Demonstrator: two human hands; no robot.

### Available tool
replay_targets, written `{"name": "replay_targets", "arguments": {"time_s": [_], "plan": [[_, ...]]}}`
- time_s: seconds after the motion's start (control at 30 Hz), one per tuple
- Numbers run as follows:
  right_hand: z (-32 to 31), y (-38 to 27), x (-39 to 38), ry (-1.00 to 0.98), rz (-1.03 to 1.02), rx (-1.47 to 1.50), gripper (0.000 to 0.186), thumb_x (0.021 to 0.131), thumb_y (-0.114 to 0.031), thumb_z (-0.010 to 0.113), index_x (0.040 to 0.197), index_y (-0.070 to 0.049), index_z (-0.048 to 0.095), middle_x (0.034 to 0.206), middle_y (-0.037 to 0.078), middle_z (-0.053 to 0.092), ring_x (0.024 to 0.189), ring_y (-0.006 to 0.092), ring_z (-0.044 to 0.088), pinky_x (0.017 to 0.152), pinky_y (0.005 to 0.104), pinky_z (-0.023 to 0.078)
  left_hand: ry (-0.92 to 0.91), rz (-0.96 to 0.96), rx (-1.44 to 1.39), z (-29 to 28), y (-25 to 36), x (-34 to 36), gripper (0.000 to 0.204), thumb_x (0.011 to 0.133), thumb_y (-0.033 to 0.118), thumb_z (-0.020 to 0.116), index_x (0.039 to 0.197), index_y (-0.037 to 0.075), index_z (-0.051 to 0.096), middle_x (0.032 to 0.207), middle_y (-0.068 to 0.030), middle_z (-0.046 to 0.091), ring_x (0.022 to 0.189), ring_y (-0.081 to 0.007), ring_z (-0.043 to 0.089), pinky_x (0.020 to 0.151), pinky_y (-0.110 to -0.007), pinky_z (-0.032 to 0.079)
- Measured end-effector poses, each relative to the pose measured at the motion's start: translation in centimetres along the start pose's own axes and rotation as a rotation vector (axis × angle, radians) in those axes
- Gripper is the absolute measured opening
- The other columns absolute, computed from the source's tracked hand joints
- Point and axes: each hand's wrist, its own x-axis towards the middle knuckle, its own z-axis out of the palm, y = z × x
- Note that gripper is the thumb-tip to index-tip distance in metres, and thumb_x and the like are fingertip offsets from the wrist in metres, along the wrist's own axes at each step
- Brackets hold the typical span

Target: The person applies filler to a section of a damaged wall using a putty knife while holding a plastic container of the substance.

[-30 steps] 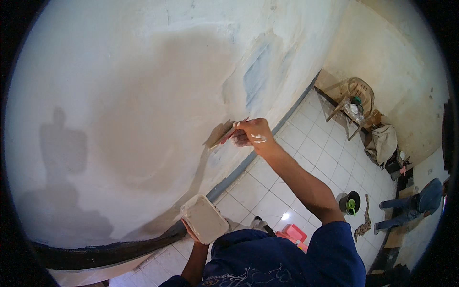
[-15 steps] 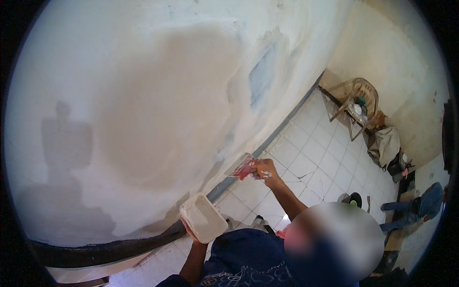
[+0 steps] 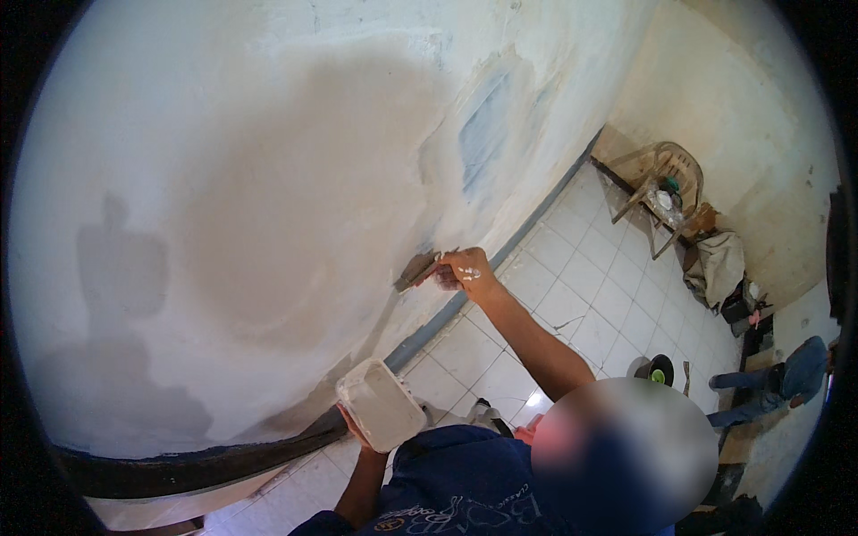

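My right hand (image 3: pixel 466 268) is raised to the wall and grips a flat putty knife (image 3: pixel 417 271), whose blade lies against the pale plastered wall (image 3: pixel 295 196) at the edge of a large damp, darker patch. My left hand (image 3: pixel 356 431) holds a white rectangular tray (image 3: pixel 381 404) from below, down by the dark skirting strip (image 3: pixel 223 456) near my chest. The tray's inside looks smeared with white paste. A blue-grey unplastered patch (image 3: pixel 485 134) shows higher on the wall.
White tiled floor (image 3: pixel 581 286) runs along the wall's foot. A plastic chair (image 3: pixel 666 183) with items on it stands in the far corner beside cloth bags (image 3: pixel 715 263). A dark bucket (image 3: pixel 660 368) sits on the tiles. Another person's jeans-clad legs (image 3: pixel 773 384) are at the right.
My right hand dropped with the knife toward the skirting half a second ago, and has come back up onto the wall. The tray in my left hand has barely moved.
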Motion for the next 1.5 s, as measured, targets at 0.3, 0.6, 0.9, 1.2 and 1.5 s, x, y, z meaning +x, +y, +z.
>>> {"name": "replay_targets", "arguments": {"time_s": [0.3, 0.6, 0.9, 1.2, 1.5], "plan": [[5.0, -10.5, -7.9, -0.127, -0.113, -0.040, 0.020, 0.086, -0.015, 0.061, 0.090, 0.004, 0.064, 0.076, 0.013, 0.067, 0.061, 0.0198, 0.065, 0.058, 0.0321, 0.056, 0.088, 0.083, -0.226, -1.7, 0.1, 0.6, 0.101, 0.075, 0.086, 0.041, 0.148, 0.018, 0.032, 0.138, -0.0204, 0.047, 0.119, -0.0428, 0.052, 0.094, -0.071, 0.039], [-2.9, -2.0, -11.7, 0.265, -0.351, 0.374, 0.016, 0.084, -0.010, 0.054, 0.091, 0.000, 0.064, 0.078, 0.007, 0.063, 0.066, 0.0156, 0.063, 0.061, 0.0276, 0.053, -0.094, -0.010, 0.014, -0.1, 0.1, 0.6, 0.102, 0.074, 0.087, 0.042, 0.148, 0.018, 0.031, 0.139, -0.0203, 0.046, 0.121, -0.0428, 0.050, 0.095, -0.069, 0.039], [-3.4, 5.2, -8.6, 0.038, -0.012, 0.752, 0.027, 0.088, -0.010, 0.051, 0.111, -0.002, 0.060, 0.105, 0.009, 0.066, 0.096, 0.0160, 0.064, 0.081, 0.0303, 0.054, 0.059, 0.083, 0.220, -2.8, 1.7, 0.5, 0.100, 0.075, 0.085, 0.044, 0.149, 0.017, 0.031, 0.137, -0.0226, 0.045, 0.120, -0.0435, 0.048, 0.095, -0.065, 0.041], [-3.3, 6.7, -2.7, 0.480, -1.032, -0.226, 0.038, 0.087, 0.010, 0.049, 0.123, 0.002, 0.057, 0.108, 0.015, 0.060, 0.095, 0.0257, 0.060, 0.084, 0.0317, 0.048, -0.062, -0.038, -0.037, -1.0, 0.8, 0.6, 0.100, 0.074, 0.085, 0.046, 0.149, 0.020, 0.030, 0.141, -0.0217, 0.040, 0.122, -0.0435, 0.046, 0.096, -0.069, 0.037], [3.6, 5.7, 3.0, 0.746, -1.339, -0.617, 0.079, 0.061, 0.017, 0.048, 0.136, -0.007, 0.053, 0.117, 0.014, 0.047, 0.102, 0.0346, 0.041, 0.087, 0.0416, 0.039, -0.083, -0.036, 0.048, -1.0, 1.2, 0.7, 0.101, 0.073, 0.085, 0.049, 0.149, 0.021, 0.028, 0.143, -0.0211, 0.038, 0.124, -0.0455, 0.043, 0.097, -0.072, 0.035]]}}
